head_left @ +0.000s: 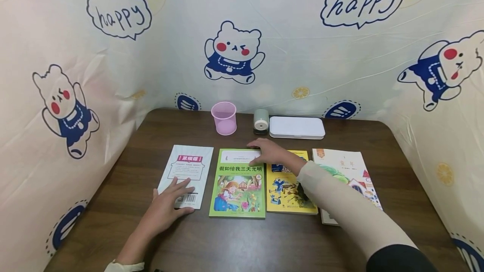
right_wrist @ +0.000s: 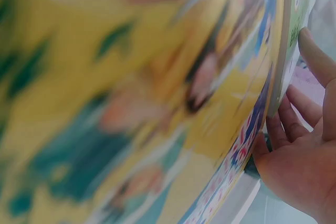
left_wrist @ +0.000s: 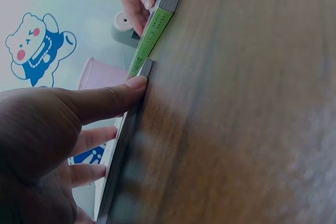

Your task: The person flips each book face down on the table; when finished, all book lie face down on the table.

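Observation:
My left hand [head_left: 165, 205] rests with spread fingers on the lower part of a pale blue book [head_left: 200, 158], which lies back cover up at the left. In the left wrist view its thumb [left_wrist: 113, 99] touches the book's near edge. My right hand [head_left: 271, 153] is at the top right of a green book [head_left: 236, 194] with a girl and flowers on its cover. The thumb lies over the cover and the other fingers reach past the top edge, as the right wrist view also shows. My right forearm passes over a yellow book [head_left: 283, 198].
A white illustrated book [head_left: 349, 163] lies at the right, partly under the right sleeve. Along the back stand a pink cup [head_left: 224, 120], a small grey-green device [head_left: 261, 120] and a white flat case [head_left: 296, 127]. A printed curtain surrounds the brown table [head_left: 234, 247].

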The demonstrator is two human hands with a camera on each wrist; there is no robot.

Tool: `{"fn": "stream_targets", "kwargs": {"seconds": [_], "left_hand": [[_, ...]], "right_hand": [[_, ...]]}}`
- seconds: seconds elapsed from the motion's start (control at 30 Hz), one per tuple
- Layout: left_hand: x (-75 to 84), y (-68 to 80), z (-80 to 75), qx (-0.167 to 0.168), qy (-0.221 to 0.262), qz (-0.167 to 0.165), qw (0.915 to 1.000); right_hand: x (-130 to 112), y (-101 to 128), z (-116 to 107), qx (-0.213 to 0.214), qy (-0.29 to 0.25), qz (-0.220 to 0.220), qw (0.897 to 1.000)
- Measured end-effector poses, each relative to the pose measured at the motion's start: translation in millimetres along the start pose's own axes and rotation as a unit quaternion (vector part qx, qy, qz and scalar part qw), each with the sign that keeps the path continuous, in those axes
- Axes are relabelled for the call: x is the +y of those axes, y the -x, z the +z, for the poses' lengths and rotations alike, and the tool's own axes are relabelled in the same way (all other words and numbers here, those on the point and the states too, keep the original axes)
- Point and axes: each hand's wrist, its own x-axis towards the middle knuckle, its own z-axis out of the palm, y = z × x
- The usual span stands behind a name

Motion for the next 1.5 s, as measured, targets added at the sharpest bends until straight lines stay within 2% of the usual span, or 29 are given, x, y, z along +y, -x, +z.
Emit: {"fn": "stream_targets", "kwargs": {"seconds": [0.37, 0.63, 0.87, 1.07, 1.13, 1.3, 1.5], "left_hand": [[-0.5, -0.2, 0.1, 0.002, -0.004, 0.006, 1.0000], [0.6, -2.1, -0.6, -0.008, -0.015, 0.010, 0.9998], [12.8, -2.5, -4.0, -0.014, -0.046, -0.002, 0.9988], [28.9, -2.5, 1.2, 0.001, -0.043, 0.023, 0.9988], [34.1, -2.5, 5.1, -0.008, -0.026, 0.031, 0.9991], [44.6, -4.4, 16.8, -0.058, 0.012, 0.030, 0.9978], [52.4, -9.4, 25.4, -0.085, 0.019, 0.024, 0.9959]], "right_hand": [[9, 18, -12, -0.007, -0.021, 0.019, 1.000], [14, 20, -12, -0.013, -0.023, 0.023, 0.999], [13, 19, -13, -0.015, -0.032, 0.028, 0.999], [12, 19, -14, -0.015, -0.035, 0.031, 0.999], [13, 19, -13, -0.015, -0.034, 0.031, 0.999], [15, 19, -13, -0.017, -0.035, 0.031, 0.999], [17, 16, -12, -0.018, -0.040, 0.033, 0.998]]}}
